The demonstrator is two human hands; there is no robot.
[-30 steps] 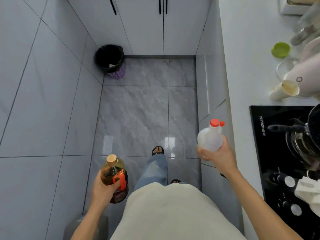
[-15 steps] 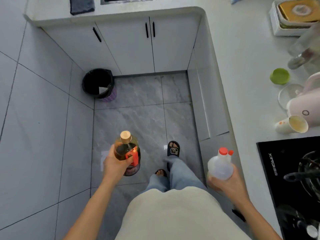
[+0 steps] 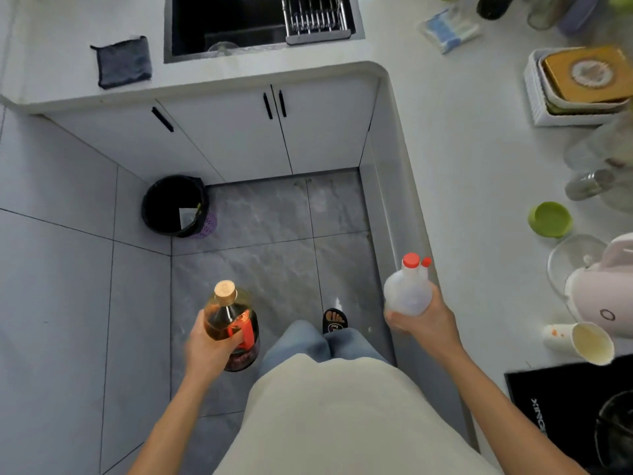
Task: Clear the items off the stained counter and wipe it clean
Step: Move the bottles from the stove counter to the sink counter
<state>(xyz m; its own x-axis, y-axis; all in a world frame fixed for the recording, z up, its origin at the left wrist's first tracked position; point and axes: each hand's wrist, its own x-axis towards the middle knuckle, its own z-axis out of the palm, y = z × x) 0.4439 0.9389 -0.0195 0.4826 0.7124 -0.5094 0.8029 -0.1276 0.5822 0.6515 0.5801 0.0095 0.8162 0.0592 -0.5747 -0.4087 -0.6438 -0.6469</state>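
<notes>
Counter point(image 3: 455, 138), white and L-shaped, is seen from twelve o'clock round to three o'clock, with a dark sink point(image 3: 239, 22) set into it at the top. An amber bottle point(image 3: 233, 323) with a tan cap and an orange handle is gripped upright by the left hand point(image 3: 209, 347), held over the grey floor at about seven o'clock. A white plastic bottle point(image 3: 407, 293) with a red cap is gripped from below by the right hand point(image 3: 421, 320), just beside the counter's edge at about four o'clock. A folded grey cloth point(image 3: 123, 61) lies on the counter at eleven o'clock, left of the sink. At three o'clock a green lid point(image 3: 549, 219), a tipped paper cup point(image 3: 582, 341) and a pale pink appliance point(image 3: 606, 296) are seen on the counter. A black bin point(image 3: 174, 205) stands on the floor at ten o'clock.
</notes>
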